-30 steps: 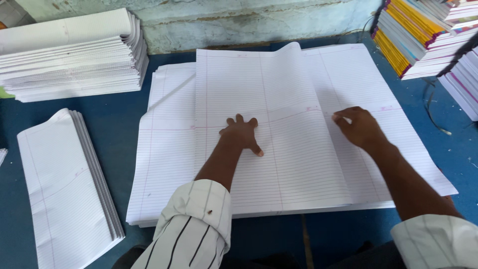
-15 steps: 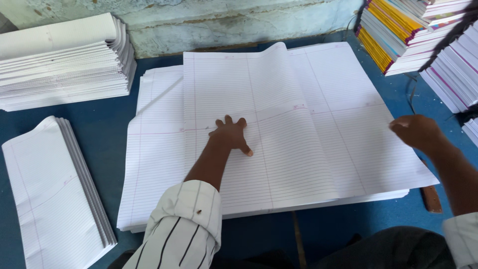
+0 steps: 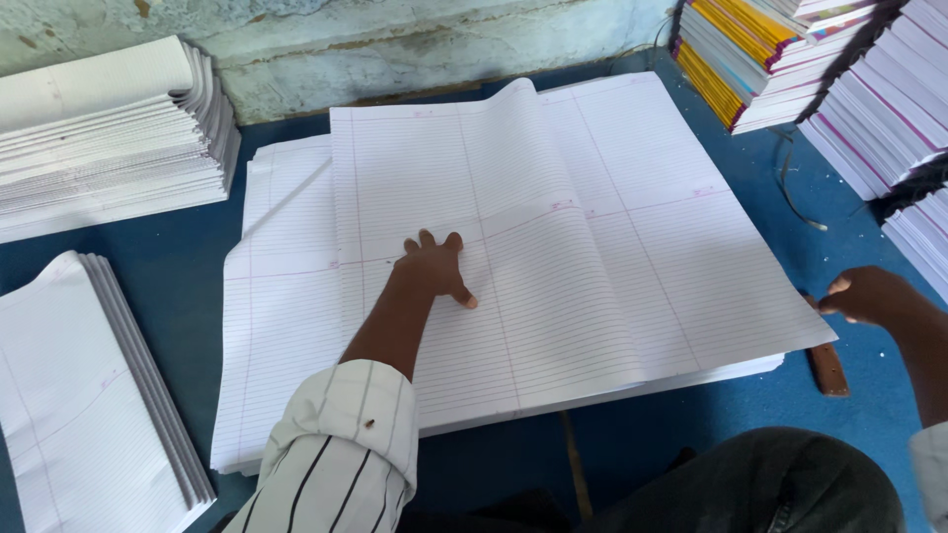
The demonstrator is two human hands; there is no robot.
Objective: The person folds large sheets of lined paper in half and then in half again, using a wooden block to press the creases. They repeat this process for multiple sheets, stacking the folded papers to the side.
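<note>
Blue table (image 3: 691, 424): left hand (image 3: 432, 268) spread flat on ruled sheets (image 3: 592, 247); right hand (image 3: 869, 294) loosely curled off sheet edge.

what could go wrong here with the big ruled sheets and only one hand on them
Only the left hand presses the folded top sheet; its far edge bulges, so it may spring open or crease crookedly. The right hand sits at the stack's right corner beside a brown wooden tool; a bump could skew the sheets. The sheet pile underneath is already fanned unevenly, so alignment could slip.
</note>
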